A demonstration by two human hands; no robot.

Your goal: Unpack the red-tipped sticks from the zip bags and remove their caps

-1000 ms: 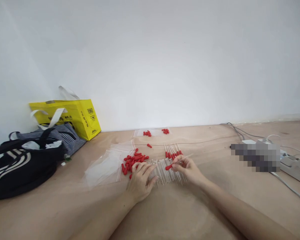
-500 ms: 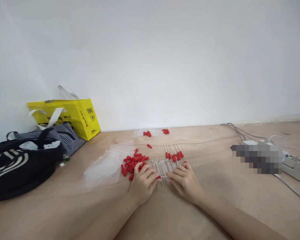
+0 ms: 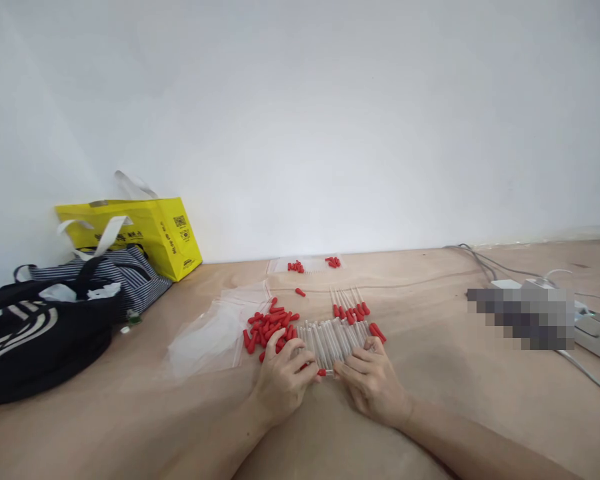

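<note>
My left hand (image 3: 283, 377) is closed on a red rubber bulb (image 3: 322, 373), whose tip shows past the fingers. Fingers of my right hand (image 3: 375, 381) pinch a clear glass dropper tube (image 3: 329, 373). Bulb and tube meet end to end between the hands; how deep the tube sits is too small to tell. Just beyond lies a row of loose clear tubes (image 3: 327, 339). A heap of red bulbs (image 3: 267, 325) is by my left fingers. Several droppers with red bulbs (image 3: 350, 312) lie behind the row, and more red bulbs (image 3: 377, 333) are right of it.
Clear plastic bags (image 3: 205, 337) lie on the wooden table (image 3: 130, 433) at left. Bagged droppers (image 3: 310, 265) rest near the wall. A yellow bag (image 3: 183, 243), a striped bag (image 3: 140, 273) and a black bag (image 3: 45, 347) stand at far left. Cables (image 3: 587, 378) and blurred items are at right.
Both hands have drawn slightly toward me, bringing the bulb and tube off the row's middle to its near edge. Red bulbs at the row's right have come into fuller view.
</note>
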